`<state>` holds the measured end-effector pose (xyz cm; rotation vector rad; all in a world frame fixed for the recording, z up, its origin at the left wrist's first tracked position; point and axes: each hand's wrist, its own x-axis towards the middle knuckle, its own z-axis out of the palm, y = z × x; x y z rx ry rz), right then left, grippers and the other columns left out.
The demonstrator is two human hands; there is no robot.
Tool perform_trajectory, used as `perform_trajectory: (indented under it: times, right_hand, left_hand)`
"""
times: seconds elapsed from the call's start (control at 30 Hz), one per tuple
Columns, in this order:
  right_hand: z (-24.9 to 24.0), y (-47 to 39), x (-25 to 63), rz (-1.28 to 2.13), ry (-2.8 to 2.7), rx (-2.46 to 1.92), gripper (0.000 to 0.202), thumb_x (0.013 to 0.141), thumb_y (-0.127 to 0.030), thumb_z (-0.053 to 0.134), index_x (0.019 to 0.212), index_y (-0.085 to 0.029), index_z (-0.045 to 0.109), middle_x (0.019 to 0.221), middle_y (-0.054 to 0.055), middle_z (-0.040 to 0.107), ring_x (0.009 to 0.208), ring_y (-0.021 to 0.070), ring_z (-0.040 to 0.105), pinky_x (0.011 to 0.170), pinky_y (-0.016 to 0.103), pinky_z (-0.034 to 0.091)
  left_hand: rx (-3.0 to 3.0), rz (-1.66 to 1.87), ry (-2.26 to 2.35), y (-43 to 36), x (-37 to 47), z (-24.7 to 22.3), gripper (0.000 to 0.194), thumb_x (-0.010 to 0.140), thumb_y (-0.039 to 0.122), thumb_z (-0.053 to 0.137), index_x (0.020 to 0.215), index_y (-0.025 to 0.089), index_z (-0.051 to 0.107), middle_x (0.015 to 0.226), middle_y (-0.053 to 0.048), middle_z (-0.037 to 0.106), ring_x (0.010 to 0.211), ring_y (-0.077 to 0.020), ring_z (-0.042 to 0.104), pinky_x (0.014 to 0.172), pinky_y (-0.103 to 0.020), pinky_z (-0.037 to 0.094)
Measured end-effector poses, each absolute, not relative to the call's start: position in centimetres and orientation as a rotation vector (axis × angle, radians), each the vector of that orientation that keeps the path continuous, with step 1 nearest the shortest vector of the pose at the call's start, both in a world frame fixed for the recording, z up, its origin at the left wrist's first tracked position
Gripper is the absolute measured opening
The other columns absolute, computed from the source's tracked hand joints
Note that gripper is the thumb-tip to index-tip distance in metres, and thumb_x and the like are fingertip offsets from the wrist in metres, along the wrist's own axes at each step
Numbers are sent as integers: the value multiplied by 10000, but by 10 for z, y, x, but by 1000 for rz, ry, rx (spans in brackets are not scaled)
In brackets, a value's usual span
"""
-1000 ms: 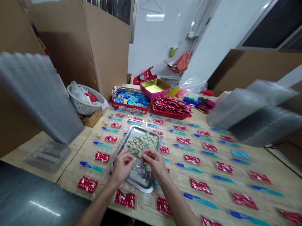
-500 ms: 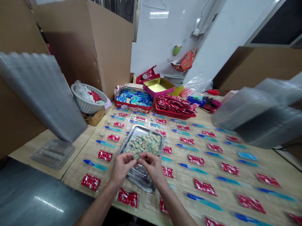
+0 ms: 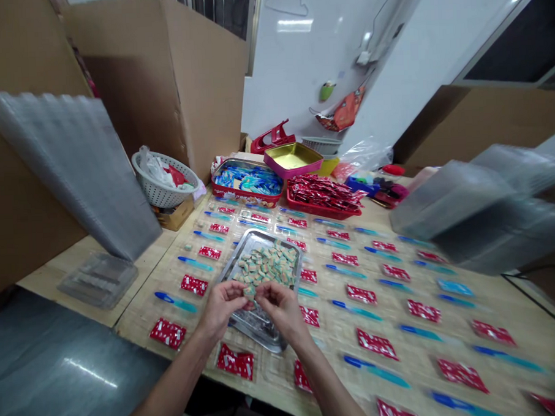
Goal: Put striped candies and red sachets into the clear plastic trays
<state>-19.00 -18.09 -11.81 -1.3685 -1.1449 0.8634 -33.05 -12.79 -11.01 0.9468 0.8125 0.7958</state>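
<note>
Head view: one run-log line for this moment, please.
left hand: pinching small block | right hand: pinching same block | over metal tray | table: red packets, blue pens
</note>
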Motion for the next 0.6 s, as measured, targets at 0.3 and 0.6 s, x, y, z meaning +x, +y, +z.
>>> perform_trajectory:
  times: [0.3, 0.6]
  right_hand:
    - [-106, -189, -201, 395, -1404, -1408, 123, 830, -183, 464, 727, -197, 530, 726, 28, 555, 709, 156, 526, 665, 280, 436]
    - [-114, -183, -197, 817, -906, -1285, 90, 730, -260, 609, 766, -192, 563, 678, -8, 563, 624, 141, 554, 583, 249, 451]
  left_hand:
    - [882, 781, 823, -126, -329, -103, 230, 530, 137, 727, 726, 125, 608, 563, 6, 645, 515, -137, 616, 561, -245, 498]
    - [892, 792, 809, -123, -331, -104, 195, 527, 92, 682, 710, 121, 621, 569, -12, 671, 506, -136, 615, 553, -234, 482]
